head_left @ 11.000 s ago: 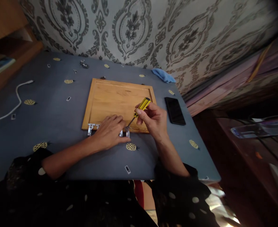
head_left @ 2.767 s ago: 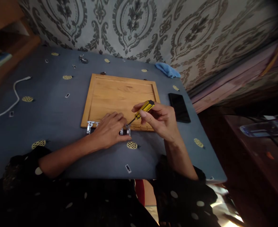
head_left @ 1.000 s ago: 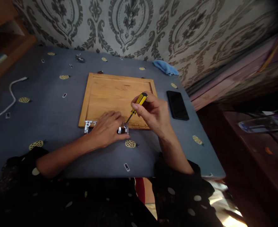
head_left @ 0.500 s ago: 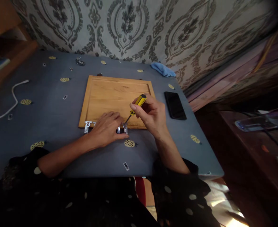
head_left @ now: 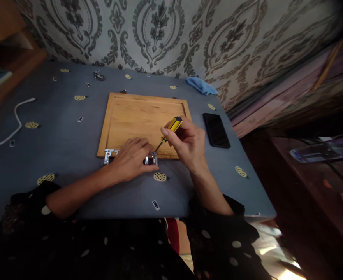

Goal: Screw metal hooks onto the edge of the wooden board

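Right hand (head_left: 189, 146) pinched around a yellow-and-black screwdriver (head_left: 175, 124), its tip set at a metal fitting (head_left: 155, 158).

The screwdriver is held tilted over the near edge of a wooden board (head_left: 142, 116), which is laid flat on a blue-grey table (head_left: 63, 155). Part of that edge is covered by the left hand (head_left: 132, 159), its thumb spread from its fingers; whether anything is gripped beneath cannot be told. A second metal fitting (head_left: 107, 156) is seen at the board's near left corner.
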Available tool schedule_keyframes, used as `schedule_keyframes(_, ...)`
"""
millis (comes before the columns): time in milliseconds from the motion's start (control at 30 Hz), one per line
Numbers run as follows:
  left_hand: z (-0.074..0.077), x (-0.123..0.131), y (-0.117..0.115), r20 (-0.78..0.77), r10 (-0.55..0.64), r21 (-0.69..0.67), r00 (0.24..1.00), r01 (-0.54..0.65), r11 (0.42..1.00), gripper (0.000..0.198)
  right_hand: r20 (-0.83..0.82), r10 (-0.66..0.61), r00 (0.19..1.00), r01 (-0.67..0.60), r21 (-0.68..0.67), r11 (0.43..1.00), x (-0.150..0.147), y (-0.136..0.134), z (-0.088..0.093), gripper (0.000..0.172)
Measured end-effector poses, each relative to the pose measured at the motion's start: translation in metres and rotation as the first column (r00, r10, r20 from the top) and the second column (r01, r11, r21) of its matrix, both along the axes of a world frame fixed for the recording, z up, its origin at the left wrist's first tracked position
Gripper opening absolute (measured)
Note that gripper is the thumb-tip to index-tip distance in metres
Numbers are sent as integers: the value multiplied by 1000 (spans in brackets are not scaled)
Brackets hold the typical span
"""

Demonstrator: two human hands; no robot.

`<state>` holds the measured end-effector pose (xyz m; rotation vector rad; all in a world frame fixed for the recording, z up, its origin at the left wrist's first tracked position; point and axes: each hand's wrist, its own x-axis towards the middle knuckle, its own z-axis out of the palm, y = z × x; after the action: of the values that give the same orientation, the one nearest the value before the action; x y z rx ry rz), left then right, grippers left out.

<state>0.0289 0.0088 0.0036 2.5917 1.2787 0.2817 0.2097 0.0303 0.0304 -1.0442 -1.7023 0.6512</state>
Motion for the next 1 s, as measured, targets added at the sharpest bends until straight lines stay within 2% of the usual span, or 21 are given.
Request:
schedule_keyframes(200,0,0,0,7,-3,11,1000,3,1000,44,-6,0,1000,0,47,999,0,-6,6,28)
schedule_keyframes(367,0,0,0,4,-1,23,1000,1,1000,44,-93,-85,992,96,123,988,5,-11,10,25)
schedule_keyframes(667,1,0,-1,-12,2,8,1000,-2,1000,45,-45,-62,997,65,77,995,8,-13,-3,21)
schedule_keyframes(1000,0,-1,0,-10,-6,15,1000,6,1000,46,-48,-59,997,63,71,996,6,-14,-2,19)
